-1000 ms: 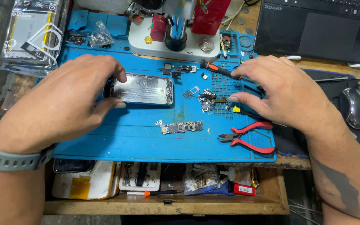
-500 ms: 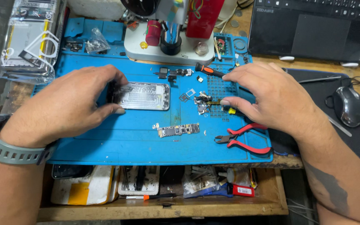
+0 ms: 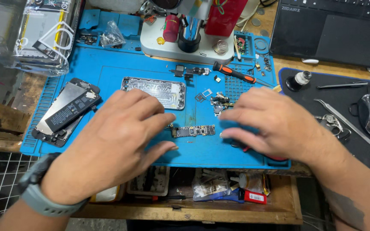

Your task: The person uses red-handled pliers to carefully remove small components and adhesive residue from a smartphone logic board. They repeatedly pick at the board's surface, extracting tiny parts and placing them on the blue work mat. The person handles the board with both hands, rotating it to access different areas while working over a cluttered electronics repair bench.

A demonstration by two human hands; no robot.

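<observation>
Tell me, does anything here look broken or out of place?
Yes: a phone lies askew at the blue mat's left edge, opened, its battery showing. An empty phone shell and bare circuit board lie apart mid-mat.

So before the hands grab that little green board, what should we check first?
1. Small circuit board lies flat on the blue mat, uncovered: ok.
2. Left hand empty, fingertips just beside the board: ok.
3. Right hand empty: cannot tell, something red shows under it.
4. Open phone shell out of the way, behind the left hand: ok.
5. Loose tiny parts close to the right fingers, easy to knock: not ok.
6. Orange-handled screwdriver lies clear at the back: ok.
</observation>
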